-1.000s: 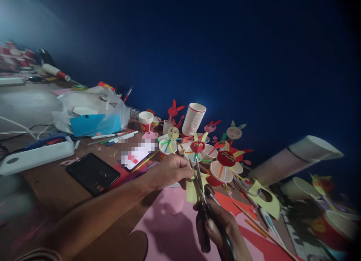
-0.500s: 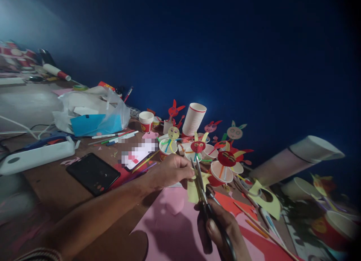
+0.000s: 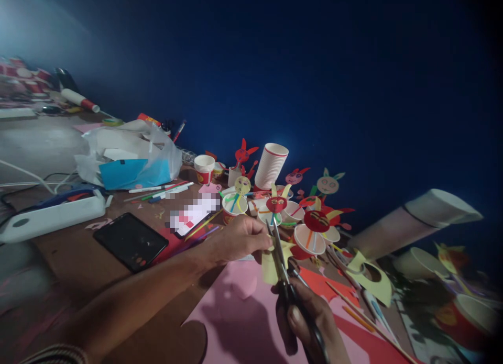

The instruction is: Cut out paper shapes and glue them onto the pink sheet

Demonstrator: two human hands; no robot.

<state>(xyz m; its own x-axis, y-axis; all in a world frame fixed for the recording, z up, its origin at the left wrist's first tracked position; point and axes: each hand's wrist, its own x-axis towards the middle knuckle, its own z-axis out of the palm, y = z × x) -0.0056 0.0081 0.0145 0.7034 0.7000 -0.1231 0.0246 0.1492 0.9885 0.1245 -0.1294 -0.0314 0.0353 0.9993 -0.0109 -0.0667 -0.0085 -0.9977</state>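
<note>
My left hand (image 3: 247,237) pinches a small piece of yellow paper (image 3: 269,269) between thumb and fingertips. In my right hand (image 3: 314,317) is a pair of scissors (image 3: 288,290) with black handles, its fingers wrapped through the grips. The narrowly parted blades point up and away, lying across the yellow paper. Below both hands spreads a pink paper sheet (image 3: 236,322) with a rounded cut-out in its edge. Just beyond stand paper cups bearing paper animal faces, among them a red face with yellow ears (image 3: 276,203) and a larger red face (image 3: 316,221).
A tall stack of paper cups (image 3: 271,166) stands near the blue wall. To the left lie a dark tablet or phone (image 3: 131,242), a lit phone (image 3: 196,215), pens (image 3: 168,192) and a plastic bag (image 3: 165,154). Rightward are a yellow paper scrap (image 3: 377,285) and a paper roll (image 3: 408,217).
Both hands, the scissors and the yellow paper keep almost the same position. The whole view has shifted very slightly.
</note>
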